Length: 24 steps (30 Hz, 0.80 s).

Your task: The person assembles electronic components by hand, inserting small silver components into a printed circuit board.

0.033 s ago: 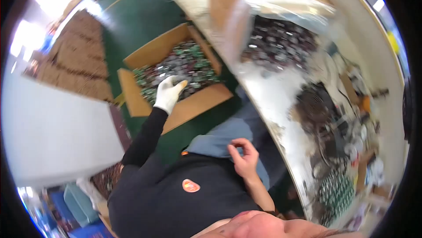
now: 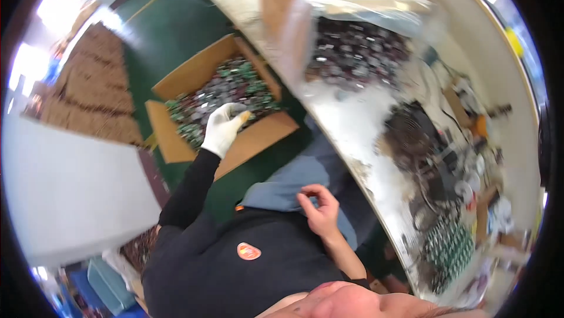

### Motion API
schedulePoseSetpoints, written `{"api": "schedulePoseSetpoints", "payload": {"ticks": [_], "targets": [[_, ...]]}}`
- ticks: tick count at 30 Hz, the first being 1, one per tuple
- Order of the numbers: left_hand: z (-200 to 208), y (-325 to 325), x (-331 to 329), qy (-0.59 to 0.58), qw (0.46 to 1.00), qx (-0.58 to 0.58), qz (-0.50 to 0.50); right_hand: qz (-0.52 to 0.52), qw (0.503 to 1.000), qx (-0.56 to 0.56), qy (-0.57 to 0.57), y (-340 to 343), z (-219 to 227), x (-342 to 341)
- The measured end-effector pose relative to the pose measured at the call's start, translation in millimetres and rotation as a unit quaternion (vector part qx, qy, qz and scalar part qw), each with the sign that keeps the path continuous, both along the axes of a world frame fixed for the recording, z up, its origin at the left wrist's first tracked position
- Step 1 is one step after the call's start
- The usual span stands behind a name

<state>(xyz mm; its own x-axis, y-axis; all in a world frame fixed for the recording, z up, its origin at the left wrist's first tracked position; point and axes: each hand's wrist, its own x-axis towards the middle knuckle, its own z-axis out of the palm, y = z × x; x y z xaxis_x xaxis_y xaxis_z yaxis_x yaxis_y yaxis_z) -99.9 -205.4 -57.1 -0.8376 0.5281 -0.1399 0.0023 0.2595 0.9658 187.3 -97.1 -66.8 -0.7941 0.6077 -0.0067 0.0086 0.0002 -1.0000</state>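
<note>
My left hand [image 2: 221, 132], in a white glove with darker fingertips, hovers over the near side of an open cardboard box [image 2: 251, 142]. Its fingers curl toward the thumb; whatever they may hold is hidden. Inside the box lies a heap of small parts [image 2: 223, 90], green, grey and dark red. My bare right hand [image 2: 322, 211] hangs in front of my body, close to my blue-grey trouser leg [image 2: 288, 183]. Its fingers bend loosely, with a gap between thumb and forefinger and nothing visible in it.
A long white workbench [image 2: 346, 136] runs along the right. On it stand a plastic-lined carton [image 2: 364, 4] spilling dark and clear parts, a dark machine [image 2: 414, 133] and a green stack of parts [image 2: 449, 253]. A pale panel [image 2: 76, 189] lies left, brown stacks [image 2: 97, 83] beyond.
The whole view has shifted slightly, so the box and bench appear farther left. My left hand stays over the box, its fingers still curled; my right hand keeps its pose.
</note>
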Motion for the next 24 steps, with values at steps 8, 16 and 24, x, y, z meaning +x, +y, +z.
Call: {"api": "schedulePoseSetpoints", "payload": {"ticks": [8,16,24], "targets": [[40,178,77,0.423,0.873,-0.133,-0.204,-0.046,0.995,-0.083,0.018,9,-15,43],[21,219,69,0.431,0.866,-0.135,-0.217,-0.077,0.990,-0.092,0.071,51,12,149],[24,217,86,0.070,0.975,0.069,-0.197,-0.586,0.773,0.225,-0.089,97,79,275]]}}
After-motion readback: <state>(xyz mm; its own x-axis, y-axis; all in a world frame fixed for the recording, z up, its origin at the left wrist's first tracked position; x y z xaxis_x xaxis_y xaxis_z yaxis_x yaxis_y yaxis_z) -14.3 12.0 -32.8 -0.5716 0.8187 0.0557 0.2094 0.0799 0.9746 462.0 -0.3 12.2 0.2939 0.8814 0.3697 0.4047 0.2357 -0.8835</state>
